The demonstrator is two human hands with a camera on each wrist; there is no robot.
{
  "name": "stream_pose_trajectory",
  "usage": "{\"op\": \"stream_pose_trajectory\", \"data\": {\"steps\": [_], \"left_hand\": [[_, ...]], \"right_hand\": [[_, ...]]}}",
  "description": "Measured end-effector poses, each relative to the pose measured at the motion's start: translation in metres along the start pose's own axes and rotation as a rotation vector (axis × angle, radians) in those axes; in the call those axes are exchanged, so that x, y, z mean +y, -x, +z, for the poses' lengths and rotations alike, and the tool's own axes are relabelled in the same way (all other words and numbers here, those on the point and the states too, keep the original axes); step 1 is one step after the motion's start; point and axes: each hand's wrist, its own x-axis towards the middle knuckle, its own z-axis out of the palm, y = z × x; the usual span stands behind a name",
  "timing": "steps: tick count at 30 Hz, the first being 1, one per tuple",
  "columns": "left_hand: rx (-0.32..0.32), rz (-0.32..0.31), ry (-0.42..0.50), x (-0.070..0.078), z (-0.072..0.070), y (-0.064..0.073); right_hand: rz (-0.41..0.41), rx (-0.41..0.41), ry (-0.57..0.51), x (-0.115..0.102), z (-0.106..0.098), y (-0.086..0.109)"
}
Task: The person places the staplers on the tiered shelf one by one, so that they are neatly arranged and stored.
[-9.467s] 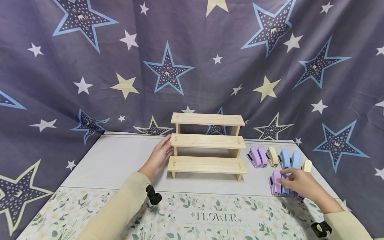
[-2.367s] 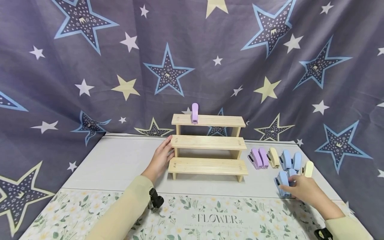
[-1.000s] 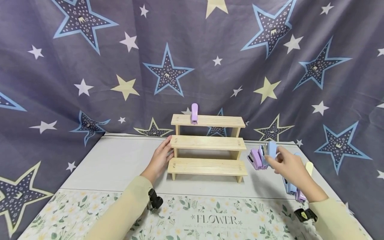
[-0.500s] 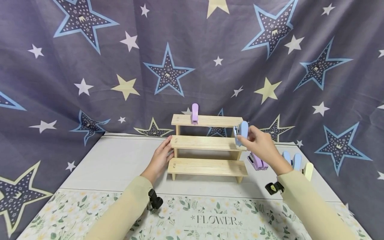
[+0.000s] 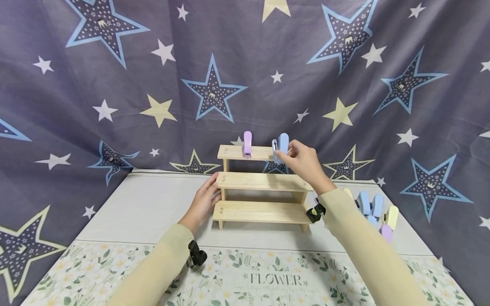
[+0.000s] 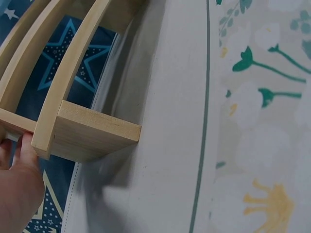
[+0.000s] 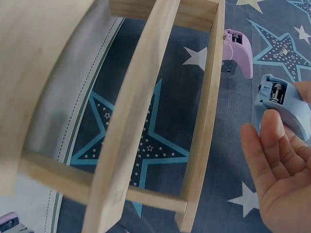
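Observation:
A three-tier wooden shelf stands mid-table. Fairly straight fingers of my left hand rest against its left side by the middle board; in the left wrist view that hand touches the shelf's end. Between thumb and fingers, my right hand pinches a light blue stapler at the right part of the top board. Whether the stapler touches the board cannot be told. A purple stapler stands upright on the top board, left of the blue one. The right wrist view shows the held stapler beyond the board's edge.
Several staplers stand on the table right of the shelf: blue ones, a yellow one and a purple one. My right forearm hides others. A star-patterned curtain hangs behind. Flower-printed cloth covers the table's front.
The purple stapler came onto the top board earlier. My right hand has since taken a blue stapler from the group and carried it left and up to the top board. Left hand stayed.

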Motion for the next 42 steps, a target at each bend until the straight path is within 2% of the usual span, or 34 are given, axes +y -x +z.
{"op": "stream_pose_trajectory", "data": {"steps": [3,8,12,19,24,32,42], "left_hand": [[0.004,-0.008,-0.003,0.0,0.0,0.0],[0.001,0.001,-0.01,0.0,-0.001,0.0],[-0.006,0.01,-0.013,0.0,0.0,-0.001],[-0.001,-0.003,-0.02,0.0,0.0,0.0],[-0.001,0.008,-0.012,0.0,0.0,-0.001],[-0.005,0.008,-0.005,0.0,0.0,-0.003],[-0.007,0.0,-0.021,0.0,0.0,-0.001]], "right_hand": [[0.007,0.007,-0.009,-0.003,0.004,-0.01],[0.064,0.006,-0.053,-0.006,0.009,-0.023],[0.117,-0.019,-0.076,-0.005,0.012,-0.031],[0.156,-0.07,-0.059,0.0,0.022,-0.042],[0.165,-0.075,-0.066,-0.001,0.029,-0.046],[0.179,-0.096,0.047,-0.008,0.032,-0.046],[0.227,-0.11,0.052,-0.008,0.036,-0.046]]}}
